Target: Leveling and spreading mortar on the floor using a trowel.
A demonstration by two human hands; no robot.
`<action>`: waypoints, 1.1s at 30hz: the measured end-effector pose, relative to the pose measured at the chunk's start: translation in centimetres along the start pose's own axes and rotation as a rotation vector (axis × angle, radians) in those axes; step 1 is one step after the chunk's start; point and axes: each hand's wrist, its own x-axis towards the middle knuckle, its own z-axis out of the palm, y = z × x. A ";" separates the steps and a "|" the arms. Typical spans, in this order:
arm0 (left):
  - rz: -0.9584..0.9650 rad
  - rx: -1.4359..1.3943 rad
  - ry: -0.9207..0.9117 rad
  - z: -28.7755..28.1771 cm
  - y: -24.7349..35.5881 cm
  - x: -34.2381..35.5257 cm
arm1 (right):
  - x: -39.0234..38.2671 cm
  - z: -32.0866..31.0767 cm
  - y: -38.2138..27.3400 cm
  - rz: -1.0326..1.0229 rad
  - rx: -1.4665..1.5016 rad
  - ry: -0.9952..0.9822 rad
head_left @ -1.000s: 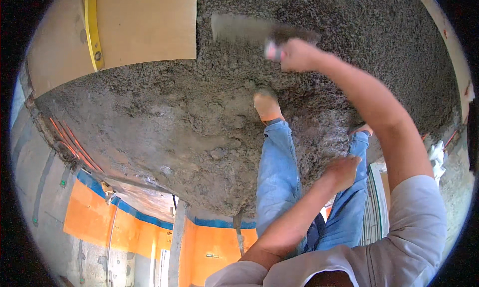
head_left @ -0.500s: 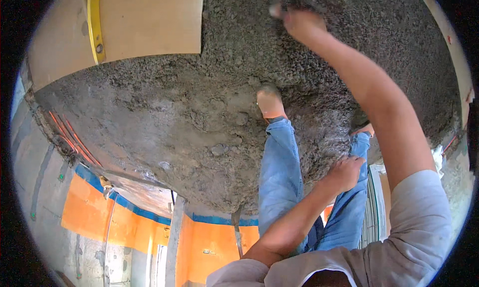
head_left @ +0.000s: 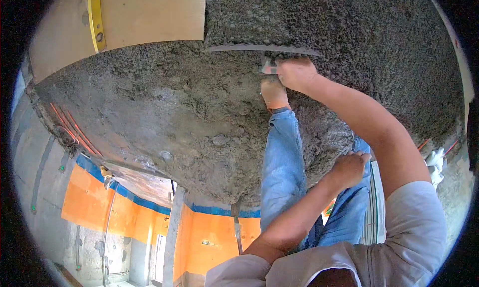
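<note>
My right hand (head_left: 298, 75) is closed round the handle of a trowel (head_left: 264, 48), whose long, thin pale blade lies across the grey, grainy mortar (head_left: 334, 22). The blade sits just beyond my left bare foot (head_left: 274, 91). My left hand (head_left: 348, 171) rests on my right knee, its fingers curled in and partly hidden; nothing shows in it. The mortar looks even and coarse beyond the blade, lumpy and rough around my feet.
A tan board (head_left: 154, 15) covers the far left, with a yellow spirit level (head_left: 97, 22) on it. Orange pipes (head_left: 75, 130) stick out by the left wall. Orange wall panels (head_left: 214, 242) with a blue band stand near me. A white crumpled item (head_left: 435, 164) lies at the right.
My right hand has drawn the trowel from the far mortar back toward my left foot. The blade, blurred before, now shows clearly. My left hand stays on my knee.
</note>
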 end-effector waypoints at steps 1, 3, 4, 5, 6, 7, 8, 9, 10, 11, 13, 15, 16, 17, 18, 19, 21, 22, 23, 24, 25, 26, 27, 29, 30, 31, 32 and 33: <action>0.022 0.002 0.024 0.1 -0.4 -0.1 | 0.0 -0.5 -0.3 0.051 0.037 -0.005; 0.036 -0.004 0.023 0.4 -0.4 -0.1 | -0.2 -2.0 -0.5 0.165 0.144 -0.051; 0.052 -0.007 0.022 0.5 -0.4 -0.1 | -0.3 -2.0 -0.6 0.167 0.144 -0.052; 0.057 -0.001 0.023 0.7 -0.6 0.0 | -0.2 -2.1 -0.6 0.111 0.090 -0.068; 0.056 -0.039 0.048 0.9 -0.7 0.0 | 0.0 -2.4 -0.6 0.055 0.035 -0.083; 0.055 -0.076 0.073 1.0 -0.8 0.0 | 0.0 -2.8 -0.7 0.059 0.032 -0.072; 0.061 -0.062 0.071 0.8 -0.9 0.1 | -0.2 -3.2 -1.2 0.122 0.137 -0.095; 0.044 -0.056 0.053 0.5 -1.0 0.3 | -0.3 -3.6 -1.7 0.184 0.243 -0.116; 0.026 -0.047 0.034 0.3 -1.0 0.3 | -0.3 -3.6 -2.4 0.188 0.245 -0.097; 0.050 -0.026 0.015 -0.2 -0.6 0.3 | -0.4 -3.1 -2.3 0.134 0.290 -0.093; 0.018 0.092 -0.039 -1.9 0.5 0.3 | 0.8 -3.3 -0.6 0.089 0.324 -0.048; -0.004 0.111 -0.064 -2.8 0.5 0.4 | 2.0 -5.3 -0.5 0.056 0.465 -0.112; -0.032 0.101 -0.088 -3.3 0.4 0.6 | 3.1 -6.9 1.0 0.114 0.624 -0.264; -0.006 0.037 -0.066 -3.5 0.6 0.7 | 4.0 -8.0 2.8 0.220 0.744 -0.214; -0.003 0.049 -0.074 -3.3 0.4 0.8 | 5.3 -9.9 4.8 0.236 0.842 -0.171; 0.053 0.056 0.031 -3.3 -0.6 0.4 | 6.7 -13.0 4.6 0.299 0.917 -0.036; 0.143 0.046 0.099 -2.7 -0.1 0.5 | 8.7 -17.1 8.7 0.221 0.929 0.049; 0.150 0.042 0.085 -3.4 0.5 0.5 | 8.9 -18.4 9.7 0.195 1.066 0.169; 0.149 0.044 0.082 -4.1 0.7 0.5 | 9.3 -19.4 9.2 0.192 1.070 0.174; 0.146 0.048 0.086 -4.6 0.2 0.4 | 9.7 -20.3 7.6 0.180 1.217 0.247; 0.148 0.052 0.094 -5.0 -0.3 0.4 | 9.8 -21.2 6.1 0.167 1.363 0.320; 0.146 0.059 0.108 -5.5 -0.6 0.3 | 9.3 -22.0 4.7 0.153 1.368 0.316; 0.145 0.053 0.110 -6.2 -0.3 0.3 | 8.2 -22.2 3.9 0.027 1.511 0.324; 0.072 0.122 0.003 -7.0 0.5 0.3 | 6.8 -23.1 2.5 -0.005 1.663 0.521; 0.071 0.112 0.000 -7.0 1.1 0.3 | 7.6 -22.7 4.0 0.110 1.372 0.704; 0.060 0.085 0.005 -7.0 1.7 0.4 | 8.3 -22.6 4.2 0.221 1.401 0.685; 0.040 0.061 0.012 -7.2 1.6 0.2 | 9.4 -22.7 3.5 0.330 1.437 0.662; 0.019 0.055 0.020 -7.2 1.1 0.1 | 10.2 -23.5 2.5 0.327 1.452 0.640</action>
